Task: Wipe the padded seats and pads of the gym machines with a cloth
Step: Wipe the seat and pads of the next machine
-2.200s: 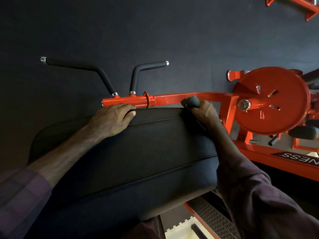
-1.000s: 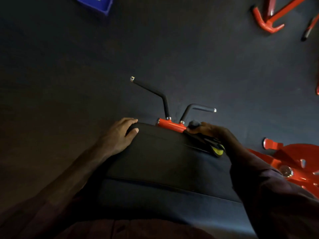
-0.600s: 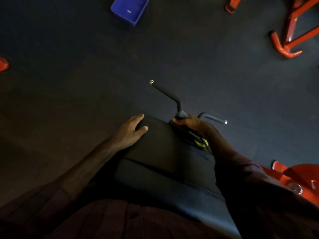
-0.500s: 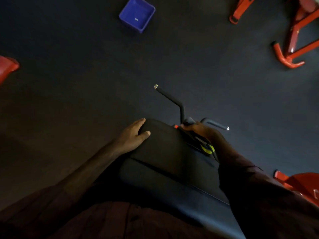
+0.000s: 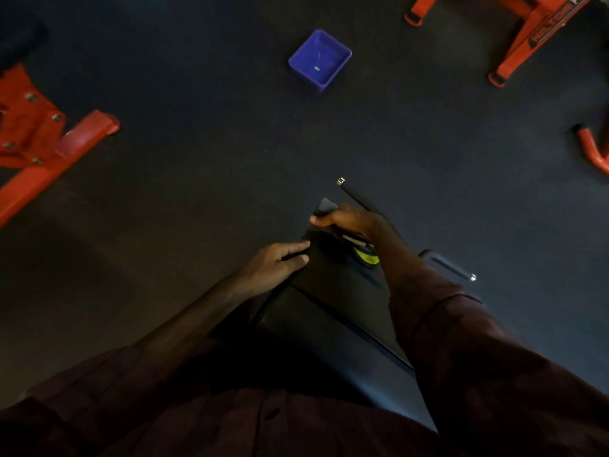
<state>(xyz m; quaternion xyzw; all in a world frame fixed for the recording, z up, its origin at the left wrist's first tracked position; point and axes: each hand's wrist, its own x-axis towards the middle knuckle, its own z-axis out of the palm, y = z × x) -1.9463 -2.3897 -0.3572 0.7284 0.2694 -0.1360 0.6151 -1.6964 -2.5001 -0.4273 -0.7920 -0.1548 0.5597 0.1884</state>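
Note:
A black padded pad (image 5: 333, 285) of the gym machine slopes away below me, with a seam across it. My left hand (image 5: 280, 260) lies flat on the pad's upper left edge, fingers stretched out and holding nothing. At the pad's top corner my right hand (image 5: 346, 219) is closed on a dark grey cloth (image 5: 324, 205), whose corner sticks out past the fingers. Something yellow-green (image 5: 367, 257) shows under my right wrist; I cannot tell what it is. Two black handle bars (image 5: 356, 196) (image 5: 449, 267) stick out behind the pad.
A blue plastic bin (image 5: 319, 59) stands on the dark rubber floor (image 5: 197, 179) ahead. Red machine frames stand at the left (image 5: 52, 143), the upper right (image 5: 514, 37) and the right edge (image 5: 593, 153). My dark red shirt fills the bottom of the view.
My view has tilted up and away from the red disc, bringing the blue bin and the left red frame into sight. My right hand with the cloth moved left to the pad's top corner.

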